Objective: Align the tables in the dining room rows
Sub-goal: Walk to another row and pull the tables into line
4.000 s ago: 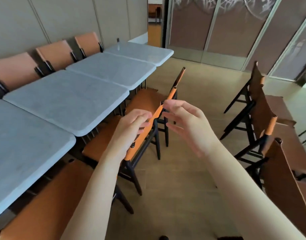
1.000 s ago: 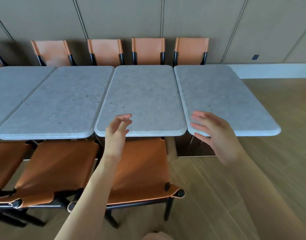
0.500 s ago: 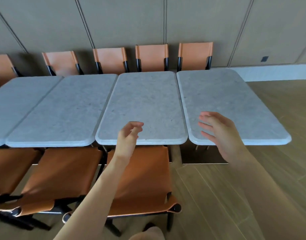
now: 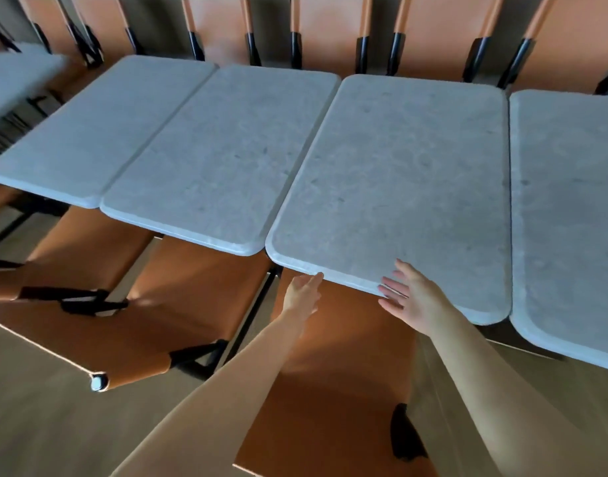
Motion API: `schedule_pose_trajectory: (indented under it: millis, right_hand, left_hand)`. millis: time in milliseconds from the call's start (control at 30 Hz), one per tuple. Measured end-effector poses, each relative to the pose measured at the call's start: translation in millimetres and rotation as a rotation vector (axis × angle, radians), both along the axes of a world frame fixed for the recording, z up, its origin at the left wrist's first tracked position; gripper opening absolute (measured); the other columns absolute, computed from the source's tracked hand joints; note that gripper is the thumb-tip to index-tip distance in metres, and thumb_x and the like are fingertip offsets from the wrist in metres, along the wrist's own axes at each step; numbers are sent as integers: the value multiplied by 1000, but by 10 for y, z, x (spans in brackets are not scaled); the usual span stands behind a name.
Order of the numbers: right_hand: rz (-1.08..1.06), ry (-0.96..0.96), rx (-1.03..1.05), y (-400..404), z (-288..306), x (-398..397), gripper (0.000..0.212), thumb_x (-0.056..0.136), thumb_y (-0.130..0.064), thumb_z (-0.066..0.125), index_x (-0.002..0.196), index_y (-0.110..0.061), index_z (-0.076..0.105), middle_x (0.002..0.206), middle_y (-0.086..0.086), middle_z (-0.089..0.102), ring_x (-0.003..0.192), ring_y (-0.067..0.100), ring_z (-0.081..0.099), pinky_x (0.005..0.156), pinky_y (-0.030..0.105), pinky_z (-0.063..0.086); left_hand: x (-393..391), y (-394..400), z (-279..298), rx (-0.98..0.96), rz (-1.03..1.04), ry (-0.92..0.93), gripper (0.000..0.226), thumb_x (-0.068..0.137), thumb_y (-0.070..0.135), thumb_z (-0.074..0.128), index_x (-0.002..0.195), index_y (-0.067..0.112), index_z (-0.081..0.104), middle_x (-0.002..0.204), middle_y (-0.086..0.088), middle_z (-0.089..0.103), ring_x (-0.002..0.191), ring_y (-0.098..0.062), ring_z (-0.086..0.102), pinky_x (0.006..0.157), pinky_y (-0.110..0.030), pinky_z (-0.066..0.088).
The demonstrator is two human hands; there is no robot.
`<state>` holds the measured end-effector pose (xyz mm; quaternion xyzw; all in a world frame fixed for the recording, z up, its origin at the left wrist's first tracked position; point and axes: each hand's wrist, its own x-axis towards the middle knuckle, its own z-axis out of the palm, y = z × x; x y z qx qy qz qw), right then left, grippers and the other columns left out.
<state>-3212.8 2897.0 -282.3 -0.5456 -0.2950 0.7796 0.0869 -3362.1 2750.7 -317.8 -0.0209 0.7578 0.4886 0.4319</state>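
Observation:
A row of grey stone-topped tables runs across the view. The table in front of me (image 4: 399, 187) sits slightly nearer than its left neighbour (image 4: 220, 160), so their front edges are stepped. Another table (image 4: 571, 208) lies to the right across a narrow gap, and one more (image 4: 99, 132) at the left. My left hand (image 4: 302, 294) reaches with straight fingers to the near edge of the middle table, fingertips at its underside. My right hand (image 4: 412, 297) is spread over the same front edge, thumb above the top. Neither hand holds anything.
Orange leather chairs with black frames are tucked under the near side: one right below my arms (image 4: 337, 390), one to its left (image 4: 178, 297). More orange chair backs (image 4: 330, 32) line the far side. Wooden floor (image 4: 37, 425) lies at the lower left.
I have leaned in close over the tables and the view has tilted. Both hands have moved forward from mid-air to the front edge of the middle table.

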Motion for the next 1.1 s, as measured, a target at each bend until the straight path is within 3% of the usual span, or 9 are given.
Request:
schedule_pose_trajectory:
  millis: [133,233,333,467,633,800,900,1000,1100]
  right_hand:
    - [-233,-56,-284,239,-514,-300,64,89,-48,73,125,-3,44,120,17,57,119,31,59,103,48,48]
    - [-352,-165,-391,361,-802,-425,74,83,-58,74,119,2,51,107,17,55,115,32,59,95,49,50]
    - [-457,-207,-461,417,-947,-492,75,83,-63,70,119,-1,48,104,15,52,114,30,57,102,51,48]
    - [-709,-135,-463,451,-1141,-428,68,85,-65,67,127,-13,52,115,7,59,118,24,58,111,49,42]
    - [-967,169,-413,468,-1375,-274,75,68,-70,79,127,-26,64,122,3,68,113,29,66,101,49,53]
    - [-1007,229,-416,435,-1526,-202,64,73,-60,80,124,-24,66,119,4,71,110,27,68,103,45,51]
    - [-947,277,-408,430,-1550,-137,64,74,-57,78,125,-20,64,119,6,72,113,28,66,99,46,51]
    - [-915,303,-394,404,-1566,-115,74,62,-51,81,125,-18,63,120,7,70,112,28,65,89,46,53]
    - [-897,289,-333,351,-1620,-111,78,65,-40,82,136,-17,60,125,6,70,117,27,65,98,45,52]
  left_hand:
    - [-283,349,-387,-85,203,-207,30,94,49,65,86,22,55,84,1,52,87,-19,58,89,-35,58]
    - [-479,510,-546,-114,295,-294,48,86,59,69,100,15,58,74,1,49,62,-13,50,56,-28,46]
    - [-628,638,-788,-13,417,-408,61,79,57,78,123,19,62,109,-1,70,91,-20,70,72,-31,57]
    - [-678,786,-948,187,523,-541,57,87,40,76,131,8,58,124,-11,68,108,-28,68,99,-43,54]
    - [-723,814,-1155,172,595,-479,84,70,44,90,139,15,50,125,-10,67,106,-28,70,76,-41,62]
    - [-757,794,-1213,291,584,-512,50,88,26,76,133,9,60,120,-10,72,112,-27,68,75,-38,59]
    - [-756,790,-1240,320,593,-512,44,89,22,75,129,9,62,116,-9,74,109,-25,69,69,-35,60]
    - [-788,748,-1271,352,590,-563,36,87,18,78,119,9,64,108,-10,75,103,-26,70,79,-39,59]
    - [-804,706,-1284,353,583,-576,36,84,17,81,115,10,63,107,-10,73,100,-26,70,79,-41,58]
